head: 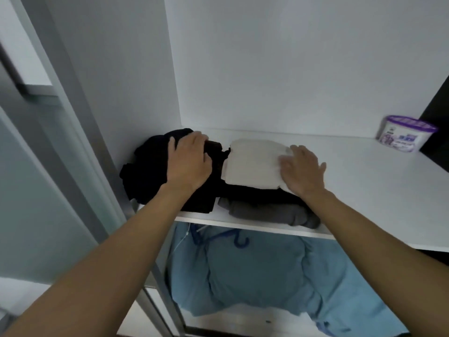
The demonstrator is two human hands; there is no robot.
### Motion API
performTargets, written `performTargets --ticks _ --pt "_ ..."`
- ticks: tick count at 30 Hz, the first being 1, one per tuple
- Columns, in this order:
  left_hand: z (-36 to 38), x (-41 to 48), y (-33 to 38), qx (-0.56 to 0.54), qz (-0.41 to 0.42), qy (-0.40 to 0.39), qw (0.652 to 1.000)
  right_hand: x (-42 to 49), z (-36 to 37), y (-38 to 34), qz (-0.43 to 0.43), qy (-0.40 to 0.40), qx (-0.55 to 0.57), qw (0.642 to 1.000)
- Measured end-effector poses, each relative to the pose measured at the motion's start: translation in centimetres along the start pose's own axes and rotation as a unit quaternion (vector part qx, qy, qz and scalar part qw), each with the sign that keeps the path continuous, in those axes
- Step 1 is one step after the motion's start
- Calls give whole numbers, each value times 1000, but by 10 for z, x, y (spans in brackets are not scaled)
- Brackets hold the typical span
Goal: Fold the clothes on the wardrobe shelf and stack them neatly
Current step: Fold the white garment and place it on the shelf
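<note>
1. Shelf (pixel 364 181): white board, smooth, matt.
2. Black garment (pixel 145 171): soft matt cloth, bunched and creased.
3. White garment (pixel 255 164): pale cloth, matt, lightly wrinkled.
4. Grey garment (pixel 272 211): dull, thick-looking cloth.
5. Tub (pixel 403 133): white plastic, slight sheen, purple printed label.
6. Blue garment (pixel 267 276): soft matt fabric.
7. Hanger (pixel 239 240): blue, smooth, looks plastic.

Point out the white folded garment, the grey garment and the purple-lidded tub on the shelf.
white folded garment (pixel 252 164), head view, middle of its top face.
grey garment (pixel 272 212), head view, its front fold.
purple-lidded tub (pixel 403 136), head view, its labelled side.
</note>
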State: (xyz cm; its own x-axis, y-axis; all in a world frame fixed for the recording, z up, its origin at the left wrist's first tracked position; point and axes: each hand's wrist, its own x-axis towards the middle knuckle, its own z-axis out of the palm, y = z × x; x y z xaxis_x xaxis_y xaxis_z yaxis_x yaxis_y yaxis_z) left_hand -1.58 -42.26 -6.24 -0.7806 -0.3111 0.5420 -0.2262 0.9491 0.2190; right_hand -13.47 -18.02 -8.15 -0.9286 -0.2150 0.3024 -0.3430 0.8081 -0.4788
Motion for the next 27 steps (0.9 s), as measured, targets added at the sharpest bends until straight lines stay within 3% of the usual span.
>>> performTargets --ticks 2,5,7,10,27 --pt "-1 1 -25 20 -96 0 995 -16 9 -33 -39 -26 55 997" --pt "11 -4 -54 45 -180 -119 976 -36 28 -46 -48 -79 -17 996" --pt "25 -9 -60 74 -155 -147 974 -42 36 -38 -50 -75 -78 993" --pt "36 -5 -59 88 -132 -123 980 -33 47 -34 -42 -56 -102 992" --pt "120 143 -45 102 -140 -164 971 158 97 -7 -36 -41 -74 996"
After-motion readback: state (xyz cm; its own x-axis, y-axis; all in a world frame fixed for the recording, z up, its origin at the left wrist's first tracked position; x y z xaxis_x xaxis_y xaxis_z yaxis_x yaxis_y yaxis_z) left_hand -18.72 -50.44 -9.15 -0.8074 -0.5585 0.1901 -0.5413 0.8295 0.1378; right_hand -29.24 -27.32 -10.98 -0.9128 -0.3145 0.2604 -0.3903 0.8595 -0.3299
